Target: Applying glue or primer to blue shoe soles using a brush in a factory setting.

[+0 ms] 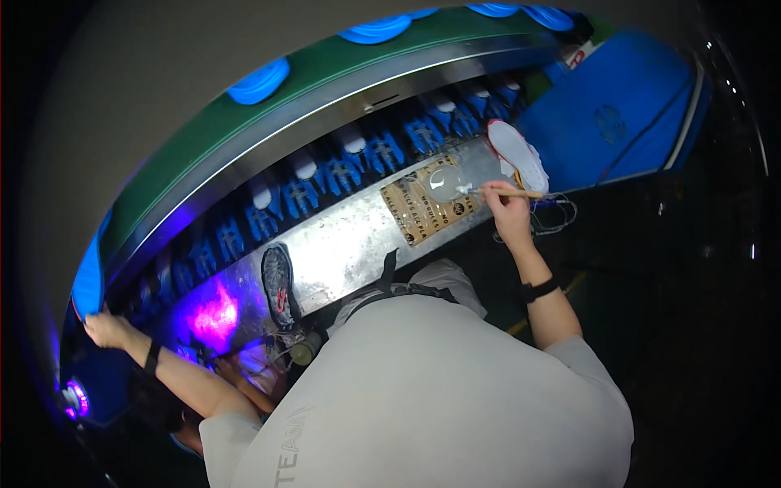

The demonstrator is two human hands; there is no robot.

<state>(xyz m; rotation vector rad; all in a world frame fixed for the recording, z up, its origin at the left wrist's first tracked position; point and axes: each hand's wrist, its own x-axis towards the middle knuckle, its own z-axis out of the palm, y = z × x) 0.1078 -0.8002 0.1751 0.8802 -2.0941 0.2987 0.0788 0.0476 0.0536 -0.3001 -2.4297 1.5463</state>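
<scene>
At the far left, my left hand (107, 330) is closed on the lower end of a blue shoe sole (91, 264), at the edge of the green belt. To the right, my right hand (508, 213) pinches a brush (521, 193) by its light wooden handle. Its white tip lies at the right edge of a round, shallow dish (445, 182) with something clear and shiny in it. Under the dish is a brown printed sheet (413, 213), on the metal bench. A white shoe sole with a red rim (518, 154) sits just beyond my right hand.
More blue soles (259, 81) lie along the green belt (191, 134). Blue holders (342, 172) line the bench's (338, 252) far side. A dark shoe sole (279, 285) rests on it, near purple light. A blue panel (610, 118) stands right; another person's arm (244, 384) shows lower left.
</scene>
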